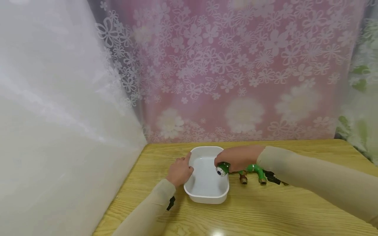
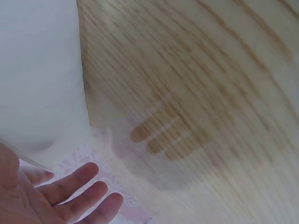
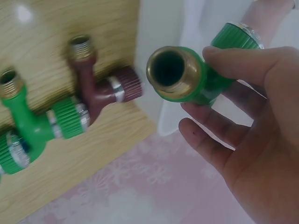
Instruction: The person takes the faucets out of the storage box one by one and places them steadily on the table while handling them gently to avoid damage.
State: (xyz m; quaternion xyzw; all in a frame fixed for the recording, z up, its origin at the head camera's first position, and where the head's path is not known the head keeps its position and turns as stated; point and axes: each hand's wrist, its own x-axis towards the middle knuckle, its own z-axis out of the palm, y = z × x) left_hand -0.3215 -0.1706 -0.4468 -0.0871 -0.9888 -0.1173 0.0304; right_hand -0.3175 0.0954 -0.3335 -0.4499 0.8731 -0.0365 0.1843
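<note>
My right hand [image 1: 237,158] grips a green tap [image 1: 224,167] over the right rim of a white plastic basin [image 1: 206,199]. In the right wrist view, the thumb and fingers curl round its green body, with the brass threaded end facing the camera and a ribbed knob behind. On the basin's left rim rests my left hand [image 1: 179,172], index finger extended along the edge. In the left wrist view its fingers [image 2: 78,175] stretch loosely outside the white wall. Right of the basin lie a maroon tap [image 3: 88,91] and another green tap [image 3: 30,121].
Beyond those, the right wrist view cuts off a further green ribbed knob [image 3: 10,151]. A wood-grain table [image 1: 251,213] carries everything. A pink floral curtain [image 1: 236,82] hangs behind it, and a white sheet [image 1: 59,131] borders the left side.
</note>
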